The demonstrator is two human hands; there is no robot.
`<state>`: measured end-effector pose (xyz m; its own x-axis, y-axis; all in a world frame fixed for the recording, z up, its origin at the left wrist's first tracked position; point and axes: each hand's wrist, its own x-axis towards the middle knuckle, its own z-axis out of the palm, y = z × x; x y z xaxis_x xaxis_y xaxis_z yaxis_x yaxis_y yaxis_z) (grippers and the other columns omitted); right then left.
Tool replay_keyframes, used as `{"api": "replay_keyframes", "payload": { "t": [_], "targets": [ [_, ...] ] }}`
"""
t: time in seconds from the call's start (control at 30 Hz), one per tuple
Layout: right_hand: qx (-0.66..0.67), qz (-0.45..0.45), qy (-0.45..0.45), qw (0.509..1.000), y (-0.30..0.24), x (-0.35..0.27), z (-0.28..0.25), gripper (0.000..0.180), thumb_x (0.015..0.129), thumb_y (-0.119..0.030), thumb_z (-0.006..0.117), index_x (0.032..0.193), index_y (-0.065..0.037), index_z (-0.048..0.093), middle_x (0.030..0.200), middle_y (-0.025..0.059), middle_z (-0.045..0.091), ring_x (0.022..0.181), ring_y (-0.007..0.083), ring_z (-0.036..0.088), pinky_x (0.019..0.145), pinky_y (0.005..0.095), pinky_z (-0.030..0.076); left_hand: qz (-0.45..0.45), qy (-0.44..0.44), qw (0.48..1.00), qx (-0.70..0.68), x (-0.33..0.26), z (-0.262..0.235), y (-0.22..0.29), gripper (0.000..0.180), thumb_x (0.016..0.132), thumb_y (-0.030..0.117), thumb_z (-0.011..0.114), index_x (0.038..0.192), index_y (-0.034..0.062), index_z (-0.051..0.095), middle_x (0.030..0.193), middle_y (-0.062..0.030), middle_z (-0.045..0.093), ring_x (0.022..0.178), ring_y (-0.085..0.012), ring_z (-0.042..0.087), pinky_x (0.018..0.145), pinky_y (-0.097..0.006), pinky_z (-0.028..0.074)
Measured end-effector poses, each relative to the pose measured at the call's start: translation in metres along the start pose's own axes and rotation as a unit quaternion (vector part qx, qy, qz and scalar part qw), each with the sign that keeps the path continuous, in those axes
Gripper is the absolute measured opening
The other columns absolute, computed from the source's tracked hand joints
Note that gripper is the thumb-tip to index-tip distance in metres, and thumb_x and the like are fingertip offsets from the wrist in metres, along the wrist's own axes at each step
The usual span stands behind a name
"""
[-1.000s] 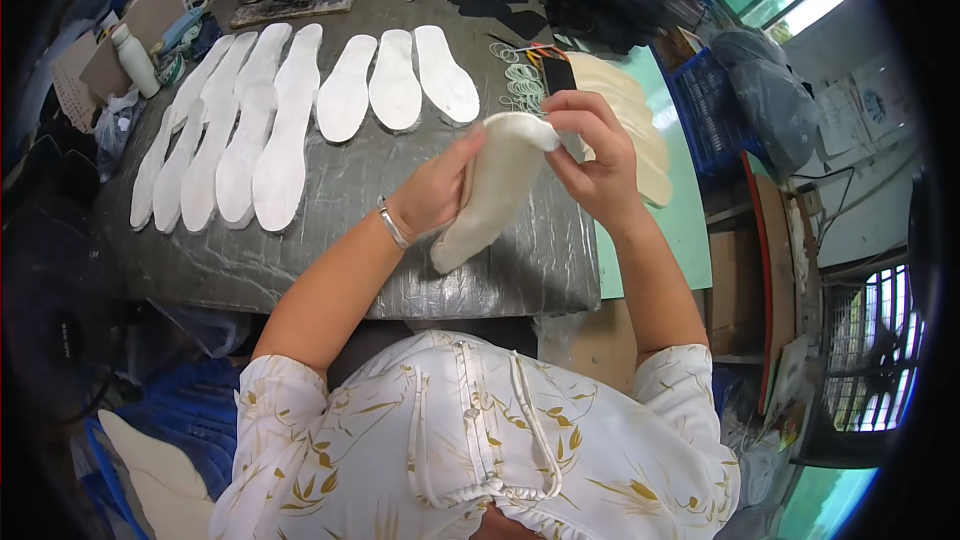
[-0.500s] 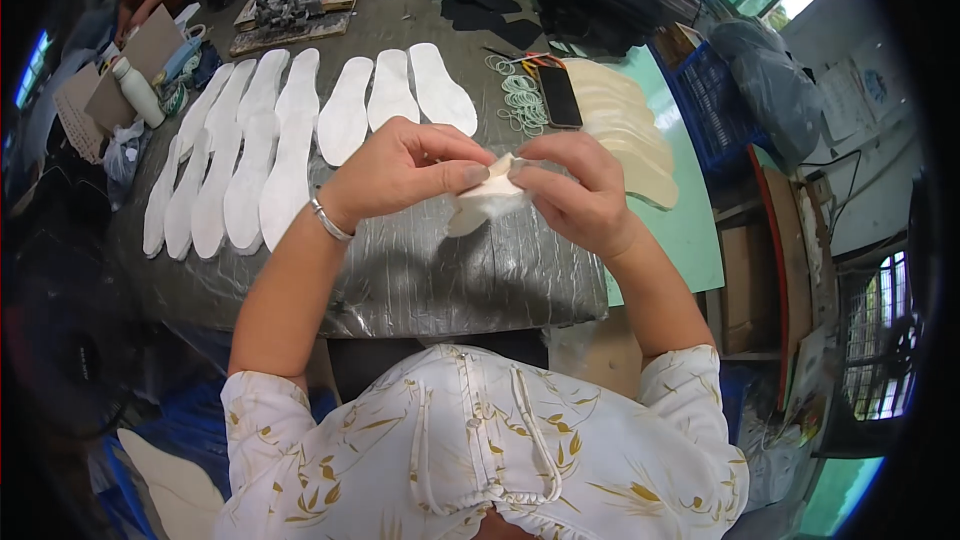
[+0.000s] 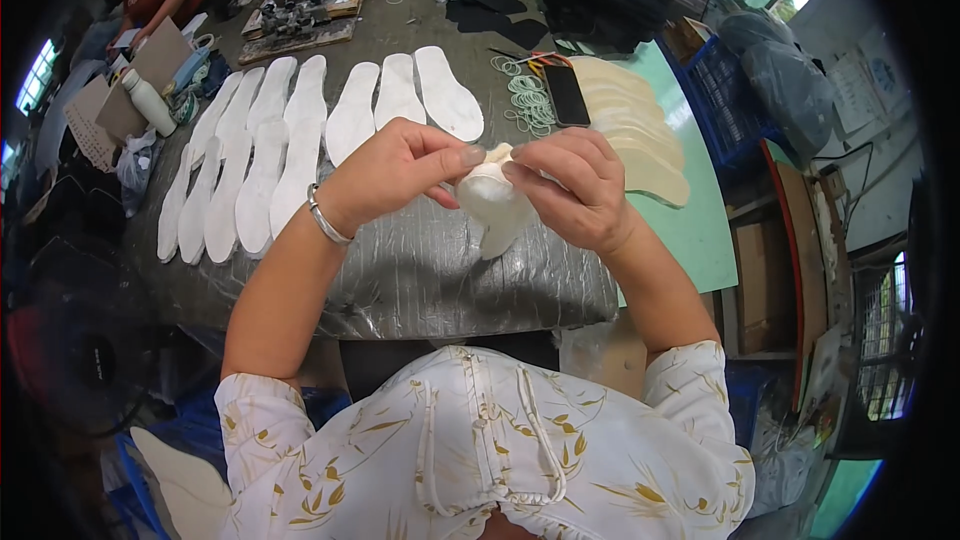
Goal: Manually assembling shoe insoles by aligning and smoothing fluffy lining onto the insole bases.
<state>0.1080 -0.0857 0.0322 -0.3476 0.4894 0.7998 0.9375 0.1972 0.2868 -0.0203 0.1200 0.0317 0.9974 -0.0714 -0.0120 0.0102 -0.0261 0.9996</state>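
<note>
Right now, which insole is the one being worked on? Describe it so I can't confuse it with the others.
Start at the grey foil-covered table with its row of flat white insoles. Come to the near edge, where the left hand and right hand meet. The held insole is the only white one lifted off the table and bent, pinched between the fingers of both hands.
</note>
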Motion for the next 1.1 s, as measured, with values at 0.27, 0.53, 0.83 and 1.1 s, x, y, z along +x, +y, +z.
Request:
{"api": "replay_keyframes", "payload": {
  "t": [0.27, 0.53, 0.83, 1.1],
  "targets": [
    [-0.003, -0.02, -0.025, 0.999, -0.013, 0.002, 0.006, 0.018, 0.069, -0.007, 0.072, 0.086, -0.008, 0.069, 0.108, 0.0039, 0.064, 0.09, 0.0179, 0.063, 0.078, 0.0319, 0.05, -0.047, -0.011, 0.998, 0.048, 0.005, -0.005, 0.005, 0.036, 0.088, 0.035, 0.071, 0.098, 0.0001, 0.072, 0.088, -0.005, 0.069, 0.077, -0.0088, 0.063, 0.062, -0.023, 0.054],
    [0.031, 0.023, -0.043, 0.998, -0.021, -0.005, 0.02, 0.019, 0.073, -0.007, 0.075, 0.09, -0.006, 0.068, 0.103, -0.0003, 0.065, 0.088, 0.015, 0.062, 0.082, 0.0331, 0.049, 0.018, 0.066, 0.965, 0.252, -0.002, 0.006, 0.0, 0.018, 0.091, 0.014, 0.062, 0.087, -0.0023, 0.069, 0.067, -0.0004, 0.061, 0.058, -0.0052, 0.053, 0.053, -0.021, 0.043],
    [0.192, -0.026, -0.127, 0.973, -0.052, 0.007, -0.027, 0.008, 0.078, -0.015, 0.064, 0.077, -0.011, 0.056, 0.113, 0.0078, 0.067, 0.105, 0.0229, 0.065, 0.096, 0.0423, 0.048, -0.094, 0.216, 0.944, 0.232, -0.004, -0.1, -0.039, 0.019, 0.095, 0.019, 0.053, 0.1, 0.0034, 0.063, 0.09, -0.0014, 0.064, 0.078, -0.0099, 0.062, 0.067, -0.029, 0.055],
    [0.35, 0.182, -0.091, 0.914, -0.024, 0.01, -0.017, 0.041, 0.065, 0.011, 0.057, 0.101, -0.007, 0.055, 0.114, 0.0155, 0.066, 0.113, 0.0361, 0.061, 0.102, 0.0494, 0.042, -0.006, 0.186, 0.982, 0.034, 0.004, -0.076, -0.061, 0.023, 0.097, 0.025, 0.059, 0.104, 0.0038, 0.064, 0.092, -0.0007, 0.065, 0.083, -0.0083, 0.063, 0.076, -0.024, 0.053]
  ]
}}
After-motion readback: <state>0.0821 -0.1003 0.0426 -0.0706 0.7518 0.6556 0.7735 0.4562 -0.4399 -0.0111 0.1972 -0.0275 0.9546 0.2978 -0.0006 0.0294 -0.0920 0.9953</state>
